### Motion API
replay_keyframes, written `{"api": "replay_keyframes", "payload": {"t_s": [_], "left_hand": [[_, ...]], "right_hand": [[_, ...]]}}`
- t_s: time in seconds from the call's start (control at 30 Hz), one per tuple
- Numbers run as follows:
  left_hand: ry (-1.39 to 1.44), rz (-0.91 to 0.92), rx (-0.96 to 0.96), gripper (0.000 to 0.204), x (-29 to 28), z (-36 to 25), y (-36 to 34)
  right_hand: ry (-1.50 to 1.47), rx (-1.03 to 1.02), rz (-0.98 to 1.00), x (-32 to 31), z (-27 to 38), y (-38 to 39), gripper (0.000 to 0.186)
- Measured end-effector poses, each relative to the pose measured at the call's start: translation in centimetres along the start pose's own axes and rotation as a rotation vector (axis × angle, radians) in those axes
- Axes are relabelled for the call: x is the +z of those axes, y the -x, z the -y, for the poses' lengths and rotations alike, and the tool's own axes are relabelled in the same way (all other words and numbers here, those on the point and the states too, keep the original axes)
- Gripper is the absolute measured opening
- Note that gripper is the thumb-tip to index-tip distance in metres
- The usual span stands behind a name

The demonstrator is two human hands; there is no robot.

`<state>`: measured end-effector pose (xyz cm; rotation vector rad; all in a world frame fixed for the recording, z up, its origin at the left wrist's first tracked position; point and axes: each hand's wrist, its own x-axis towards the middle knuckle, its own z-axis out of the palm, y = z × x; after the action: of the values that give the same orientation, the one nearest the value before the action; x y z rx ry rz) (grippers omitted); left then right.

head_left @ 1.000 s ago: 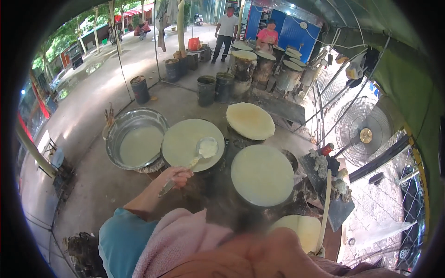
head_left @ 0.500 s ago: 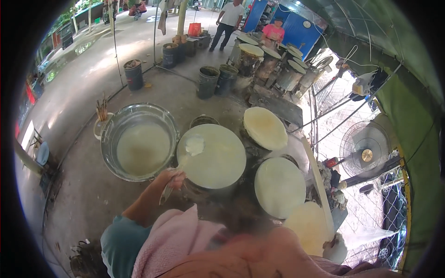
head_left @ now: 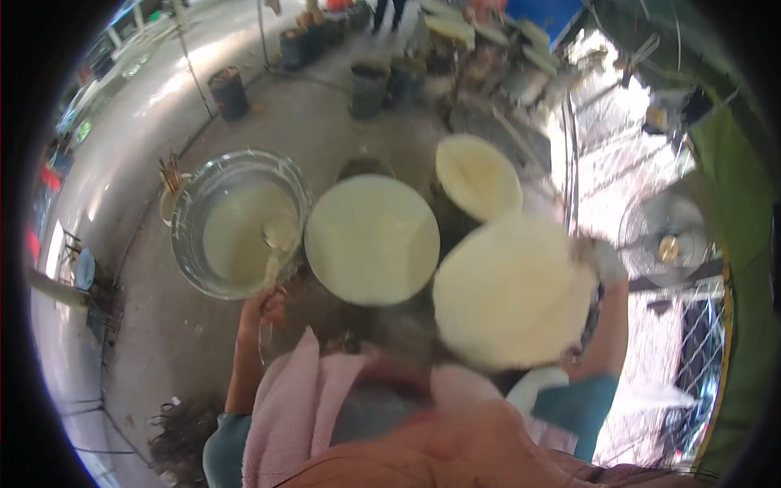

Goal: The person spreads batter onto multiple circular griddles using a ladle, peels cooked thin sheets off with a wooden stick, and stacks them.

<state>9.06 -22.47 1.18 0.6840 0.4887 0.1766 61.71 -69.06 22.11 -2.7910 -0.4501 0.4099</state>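
Observation:
My left hand (head_left: pixel 272 307) is closed round the handle of a ladle (head_left: pixel 279 234). Its bowl is over the pale batter (head_left: pixel 232 236) in a wide metal basin (head_left: pixel 185 264). Right of the basin is a round griddle (head_left: pixel 372 240), covered by an even pale layer. My right hand (head_left: pixel 600 264), blurred and pale as if gloved, is at the right edge of a large round pancake-like sheet (head_left: pixel 512 293) and seems to grip it. That sheet hides the griddle at the right; its dark right edge is partly behind my arm. Another pale round sheet (head_left: pixel 478 177) lies tilted farther back.
A pot of sticks (head_left: pixel 169 199) stands beside the basin. Dark buckets (head_left: pixel 229 93) are farther off on the floor. More round-topped drums (head_left: pixel 447 37) and a standing person's legs (head_left: pixel 389 12) are at the back. On the right is a fan (head_left: pixel 669 244).
The ladle has gone left from the middle griddle to over the basin, and the batter lump on that griddle is gone. My right hand has brought the pancake-like sheet forward over the right griddle.

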Motion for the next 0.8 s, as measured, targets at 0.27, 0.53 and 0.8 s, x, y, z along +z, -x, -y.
{"api": "replay_keyframes", "payload": {"t_s": [0.27,0.53,0.8], "left_hand": [[0.191,-0.267,0.166,0.028,6.7,1.0,1.3],[0.342,-0.376,0.182,0.024,7.2,2.1,1.5],[0.220,-0.396,0.231,0.023,9.3,1.2,0.9]], "right_hand": [[0.346,-0.371,-0.420,-6.4,10.2,-11.3,0.035],[0.619,-0.492,-0.661,11.0,10.0,-15.6,0.031],[0.611,-0.586,-0.503,30.5,6.5,-24.5,0.033]]}}
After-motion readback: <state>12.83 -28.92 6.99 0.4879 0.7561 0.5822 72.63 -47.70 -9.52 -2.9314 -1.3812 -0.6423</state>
